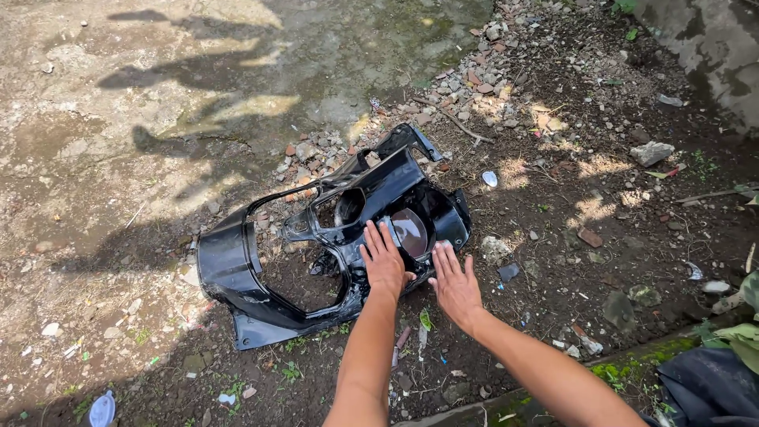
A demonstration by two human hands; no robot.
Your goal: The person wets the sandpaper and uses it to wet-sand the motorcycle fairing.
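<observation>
A glossy black plastic motorcycle front cover (237, 269) lies on bare dirt, its hollow inner side up, with large cut-out openings and a round brownish lens (410, 232) near its right end. My left hand (383, 257) rests flat on the cover's lower edge beside the lens, fingers spread. My right hand (455, 283) lies palm down just to the right, fingertips touching the cover's rim below the lens. Neither hand grips anything.
Stones and broken brick (474, 79) lie scattered behind the cover. A grey rock (651, 152) sits at the right. A mossy concrete edge (632, 364) runs along the lower right, with dark cloth (711, 387) beyond it. Small litter dots the soil.
</observation>
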